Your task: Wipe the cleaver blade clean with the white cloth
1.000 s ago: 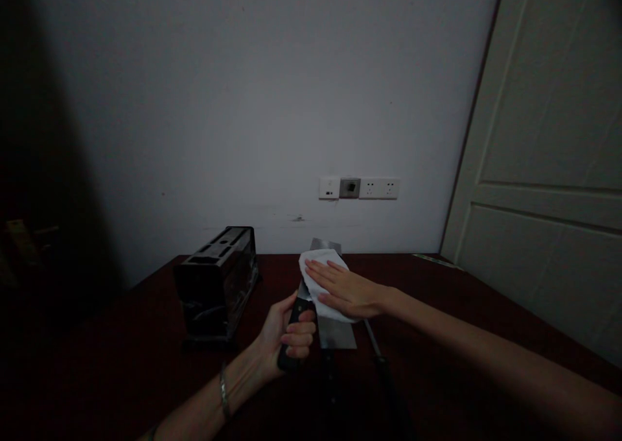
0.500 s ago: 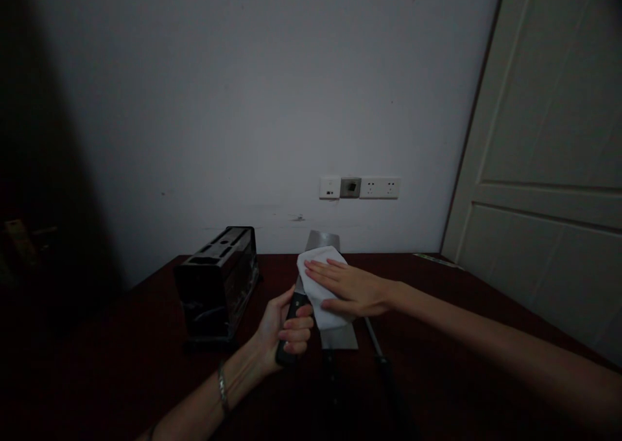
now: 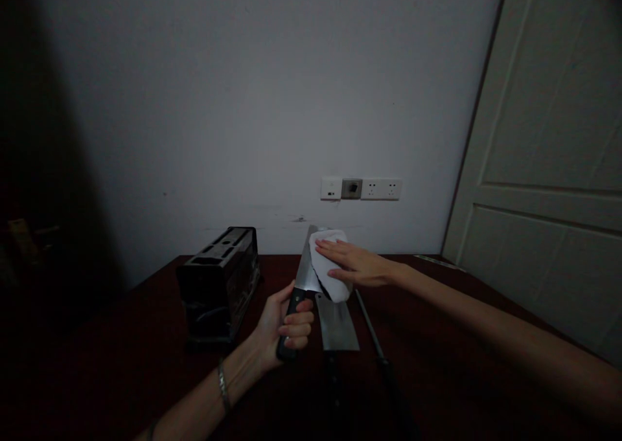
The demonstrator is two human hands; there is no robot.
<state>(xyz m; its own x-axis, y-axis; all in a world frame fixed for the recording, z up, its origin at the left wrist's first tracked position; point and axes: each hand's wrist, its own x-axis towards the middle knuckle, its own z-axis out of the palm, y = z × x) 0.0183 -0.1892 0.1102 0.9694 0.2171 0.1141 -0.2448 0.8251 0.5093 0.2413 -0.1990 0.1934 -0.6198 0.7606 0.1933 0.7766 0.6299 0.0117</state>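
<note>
My left hand (image 3: 286, 324) is wrapped round the black handle of a broad kitchen knife (image 3: 308, 269), its blade tilted up and away from me. On the right part of that blade lies a folded white cloth (image 3: 324, 269). My right hand (image 3: 357, 263) presses the cloth from above, fingers stretched out flat and thumb apart. The cloth hides much of the blade. Below it on the table is a cleaver (image 3: 340, 327) with a dark handle towards me. A sharpening steel (image 3: 370, 327) lies to the cleaver's right.
A black knife block (image 3: 218, 285) with slots in its top stands on the left of the dark red table (image 3: 466, 337). Behind the table is a pale wall with sockets (image 3: 381, 189). A white panelled door (image 3: 544, 234) is at the right.
My right hand and the cloth have moved up the blade, away from the handle. More of the knife's blade near the handle and of the cleaver now shows. My left hand keeps its grip.
</note>
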